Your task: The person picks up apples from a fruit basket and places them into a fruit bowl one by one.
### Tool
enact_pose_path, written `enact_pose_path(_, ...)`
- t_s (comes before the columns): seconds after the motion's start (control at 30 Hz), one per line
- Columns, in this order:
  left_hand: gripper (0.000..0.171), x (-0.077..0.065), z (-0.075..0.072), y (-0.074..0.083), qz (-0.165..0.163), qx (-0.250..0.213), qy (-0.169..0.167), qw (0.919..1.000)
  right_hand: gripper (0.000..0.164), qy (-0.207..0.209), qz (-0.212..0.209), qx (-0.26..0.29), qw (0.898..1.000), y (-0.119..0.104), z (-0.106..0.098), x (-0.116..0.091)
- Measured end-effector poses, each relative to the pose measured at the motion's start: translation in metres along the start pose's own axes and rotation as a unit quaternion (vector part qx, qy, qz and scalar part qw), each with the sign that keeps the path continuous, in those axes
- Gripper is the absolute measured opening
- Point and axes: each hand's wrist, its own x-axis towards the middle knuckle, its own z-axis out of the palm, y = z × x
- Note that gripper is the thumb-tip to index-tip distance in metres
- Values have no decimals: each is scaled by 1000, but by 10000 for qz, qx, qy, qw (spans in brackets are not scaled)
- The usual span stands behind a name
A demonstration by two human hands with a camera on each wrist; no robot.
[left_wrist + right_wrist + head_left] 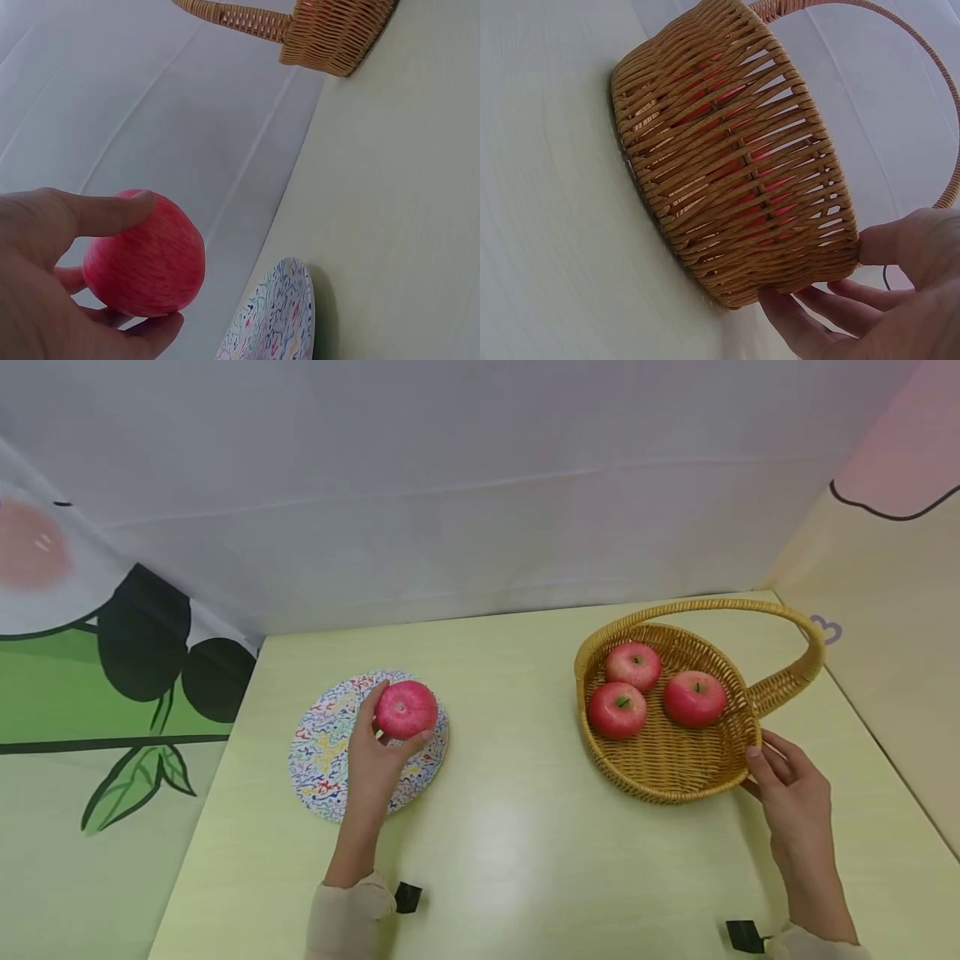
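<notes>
My left hand [375, 760] grips a red apple [407, 709] between thumb and fingers, over a round plate [318, 760] with a multicoloured squiggle pattern. In the left wrist view a gap shows between this apple [150, 259] and the plate [277, 315]. On the right, my right hand [797, 789] pinches the near right rim of a woven basket [678, 764], thumb on the rim and fingers against the outer wall. Three red apples with stems lie in the basket: a back one [633, 665], a front left one [617, 710] and a right one [695, 698].
The pale wooden table [510, 827] runs back to a white cloth wall [487, 543]. The basket's tall arched handle [720, 604] rises over its back and right side. Printed cartoon cloth [112, 718] hangs along the left, and another printed panel [900, 635] borders the right.
</notes>
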Motion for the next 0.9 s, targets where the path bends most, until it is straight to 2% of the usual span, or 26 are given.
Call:
enact_pose_path(0.1,95,4,-5,0,-328,-157,50,9993,58,39,3,-3,10000,-1,0,0)
enact_pose_path(0.23,95,8,-11,-2,-576,-241,97,9980,57,73,-15,51,10000,-1,0,0)
enact_pose_path(0.9,96,36,-29,-25,-800,15,437,9958,56,41,-41,62,10000,-1,1,-1)
